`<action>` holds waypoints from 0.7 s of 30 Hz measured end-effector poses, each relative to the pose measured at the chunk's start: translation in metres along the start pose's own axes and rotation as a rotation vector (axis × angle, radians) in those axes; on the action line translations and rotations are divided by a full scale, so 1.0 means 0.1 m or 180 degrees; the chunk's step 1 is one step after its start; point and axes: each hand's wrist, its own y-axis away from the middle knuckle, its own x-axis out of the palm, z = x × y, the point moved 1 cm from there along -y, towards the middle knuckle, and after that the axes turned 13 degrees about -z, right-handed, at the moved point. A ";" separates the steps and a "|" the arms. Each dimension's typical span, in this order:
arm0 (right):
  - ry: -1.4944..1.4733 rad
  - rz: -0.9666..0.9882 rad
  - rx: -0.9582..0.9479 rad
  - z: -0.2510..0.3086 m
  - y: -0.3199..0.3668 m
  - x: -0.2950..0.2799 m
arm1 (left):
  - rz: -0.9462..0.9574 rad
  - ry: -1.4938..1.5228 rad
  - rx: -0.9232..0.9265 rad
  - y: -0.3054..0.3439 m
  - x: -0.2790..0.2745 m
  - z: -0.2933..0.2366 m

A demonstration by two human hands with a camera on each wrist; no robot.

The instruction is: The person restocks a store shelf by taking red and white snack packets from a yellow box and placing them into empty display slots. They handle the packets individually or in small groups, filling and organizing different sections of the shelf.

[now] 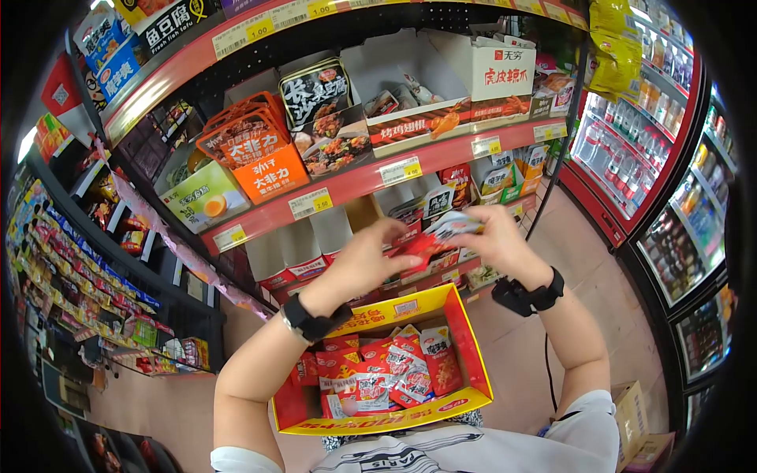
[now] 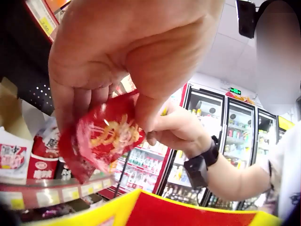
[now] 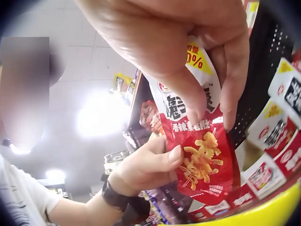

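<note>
Both hands hold one small snack packet [image 3: 202, 160], white at the top and red below, with a picture of pale strips. Its lower red end [image 2: 110, 132] is pinched by the left hand [image 1: 367, 256], thumb on the printed face. At the white top, the right hand [image 1: 505, 240] grips it between thumb and fingers. Below the hands, against the person's front, is a yellow-and-red carton [image 1: 378, 428]. Several red and white packets [image 1: 390, 370] lie loose in it.
Ahead stands a shop shelf with price strips [image 1: 315, 203], an orange snack box [image 1: 268, 165] and a white box [image 1: 505, 75]. White and red cartons [image 1: 331, 229] line the lower shelf. Drinks fridges [image 1: 631, 150] are at right, hanging snack bags [image 1: 79, 276] at left.
</note>
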 end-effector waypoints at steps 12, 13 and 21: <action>0.0553 -0.0231 -0.0399 -0.42 -0.37 0.19 | -0.0257 -0.1113 0.0346 -0.72 0.28 0.62; 0.0639 -0.0345 -0.0511 -0.40 -0.40 0.25 | -0.0340 -0.1220 0.0373 -0.76 0.27 0.62; 0.1088 -0.0783 -0.1008 -0.54 -0.61 0.53 | -0.1242 -0.1582 0.0693 -0.95 0.24 1.00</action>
